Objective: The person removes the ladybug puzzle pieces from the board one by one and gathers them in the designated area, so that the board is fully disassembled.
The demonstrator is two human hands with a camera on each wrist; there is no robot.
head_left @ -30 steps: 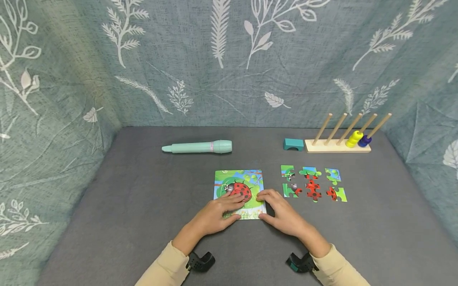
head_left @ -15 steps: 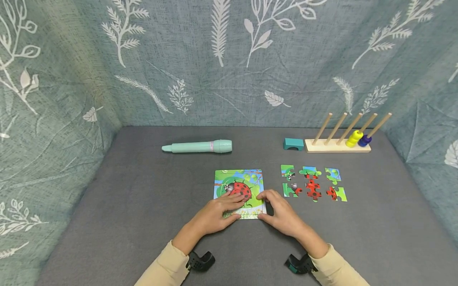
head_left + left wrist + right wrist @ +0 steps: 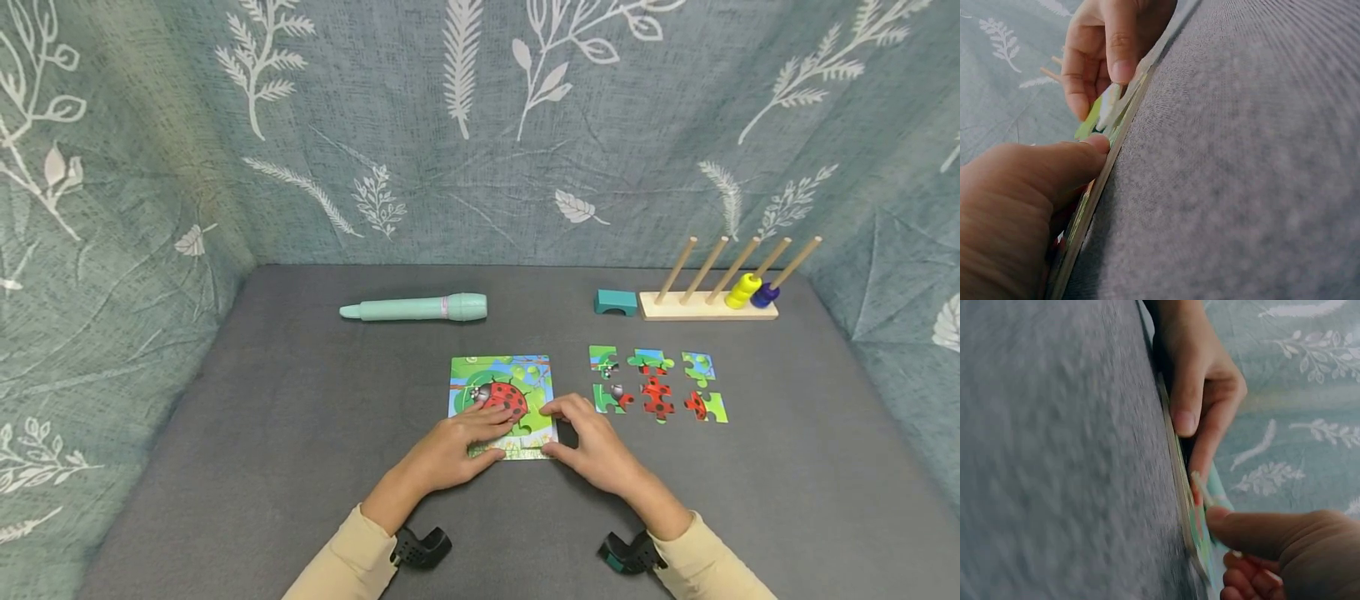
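Note:
A ladybug jigsaw puzzle (image 3: 498,371) in a flat square tray lies on the table in the middle of the head view. My left hand (image 3: 459,446) rests on its lower left part, fingers stretched over the picture and thumb at the near edge. At the lower right corner, my right hand (image 3: 596,450) pinches a puzzle piece (image 3: 534,439) between thumb and fingers. Both wrist views show this piece (image 3: 1109,107) tilted, with one edge raised off the tray. My fingers hide part of it. Several loose puzzle pieces (image 3: 657,398) lie in two rows to the right.
Behind the puzzle lies a pale green pen-shaped object (image 3: 412,309). At the back right are a teal arch block (image 3: 615,302) and a wooden peg stand (image 3: 675,308) with yellow and dark blue beads. A patterned cloth (image 3: 480,200) hangs behind the grey table (image 3: 300,400).
The corner piece under my right hand has tipped up from lying flat, and my right fingers have shifted slightly. My left hand has stayed in place.

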